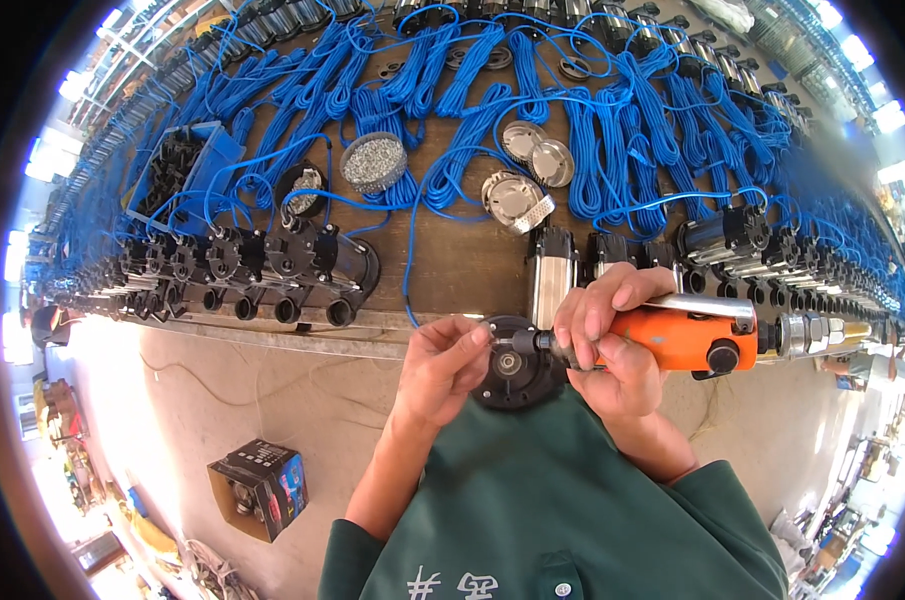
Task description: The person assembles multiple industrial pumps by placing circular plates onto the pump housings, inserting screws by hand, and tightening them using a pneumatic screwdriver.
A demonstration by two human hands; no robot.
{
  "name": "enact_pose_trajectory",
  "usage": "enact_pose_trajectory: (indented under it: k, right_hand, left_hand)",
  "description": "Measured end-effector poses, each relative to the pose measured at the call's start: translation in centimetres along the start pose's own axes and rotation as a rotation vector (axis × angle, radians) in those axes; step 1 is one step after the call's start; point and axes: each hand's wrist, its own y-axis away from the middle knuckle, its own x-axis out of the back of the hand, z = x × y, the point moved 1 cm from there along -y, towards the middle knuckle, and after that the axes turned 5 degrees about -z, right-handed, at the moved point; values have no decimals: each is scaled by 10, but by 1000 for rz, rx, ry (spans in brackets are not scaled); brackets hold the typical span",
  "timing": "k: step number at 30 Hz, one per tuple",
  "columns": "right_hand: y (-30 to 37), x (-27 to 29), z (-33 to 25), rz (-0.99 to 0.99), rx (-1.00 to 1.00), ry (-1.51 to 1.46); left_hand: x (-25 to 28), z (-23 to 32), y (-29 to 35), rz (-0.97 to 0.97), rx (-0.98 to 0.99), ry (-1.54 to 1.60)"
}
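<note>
My right hand (617,340) is wrapped round an orange air screwdriver (687,338), held level with its black nose pointing left. My left hand (440,368) pinches at the tip of that nose. Whatever sits between its thumb and fingers is too small to make out. Just below the nose is a round black pump end (509,385) with a hub in its middle and screws round its rim. It stands close against my green jacket, at the bench edge, and the driver's nose hides part of it. A silver pump body (552,275) rises right behind it.
Coiled blue cables (462,150) cover the brown bench (452,265). A tin of small screws (373,163), metal discs (517,200) and a blue bin (187,175) of black parts stand there. Pump motors (317,262) line the edge. An open carton (262,490) lies on the floor.
</note>
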Motion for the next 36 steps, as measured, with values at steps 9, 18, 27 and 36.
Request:
enact_pose_trajectory:
  k: [9,18,27,36]
  right_hand:
    - [71,29,-13,-83,-237,157]
    - [74,14,4,-307,-9,469]
    - [66,2,7,-469,-18,651]
    - [97,49,-4,-172,-95,462]
  left_hand:
    - [-36,-18,41,-106,-27,-1498]
    - [-22,-18,44,191,-57,-952]
    - [90,-34,30,707,-174,375]
    - [57,-40,7,336,-140,36]
